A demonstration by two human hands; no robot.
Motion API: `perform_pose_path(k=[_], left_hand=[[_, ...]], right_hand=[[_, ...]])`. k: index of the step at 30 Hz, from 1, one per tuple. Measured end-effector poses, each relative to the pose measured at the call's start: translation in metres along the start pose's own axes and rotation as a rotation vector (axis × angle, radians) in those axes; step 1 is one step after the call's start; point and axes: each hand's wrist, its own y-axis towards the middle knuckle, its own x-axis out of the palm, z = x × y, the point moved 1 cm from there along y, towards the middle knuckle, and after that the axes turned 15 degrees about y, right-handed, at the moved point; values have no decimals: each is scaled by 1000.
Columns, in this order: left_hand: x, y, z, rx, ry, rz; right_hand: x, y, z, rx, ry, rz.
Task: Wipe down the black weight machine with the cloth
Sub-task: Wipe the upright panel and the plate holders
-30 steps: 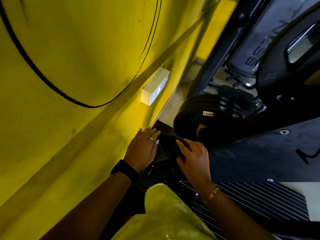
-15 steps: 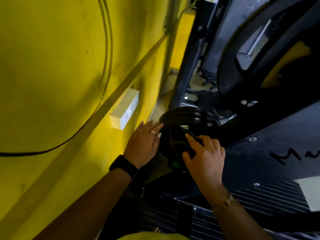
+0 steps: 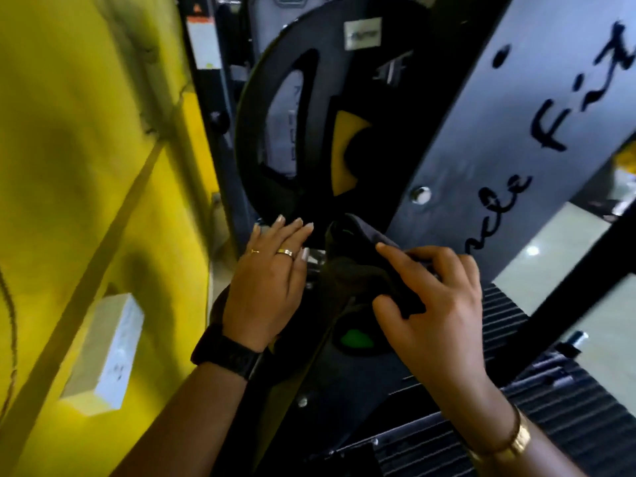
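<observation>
**Two hands and a dark cloth low on a black weight machine**

My right hand [image 3: 437, 304] grips a dark cloth [image 3: 358, 266] between the thumb and curled fingers, with the forefinger stretched along its top edge. The cloth is bunched against the weight machine [image 3: 285, 132], just below its big round black disc and beside a grey panel [image 3: 481, 149] with handwritten lettering. My left hand [image 3: 268, 284] lies flat on the machine's frame — fingers straight and together, holding nothing. It wears two rings, with a black watch [image 3: 227, 356] on the wrist. A gold bracelet [image 3: 516, 438] circles my right wrist. To the left stands a yellow wall [image 3: 86, 132] with a small white box [image 3: 106, 352] fixed to it.
</observation>
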Motion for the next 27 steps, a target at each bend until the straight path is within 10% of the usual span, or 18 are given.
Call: perform_pose_path(k=[27], left_hand=[[-56, 212, 66, 582, -425, 395]], right_hand=[[-49, 163, -53, -531, -770, 501]])
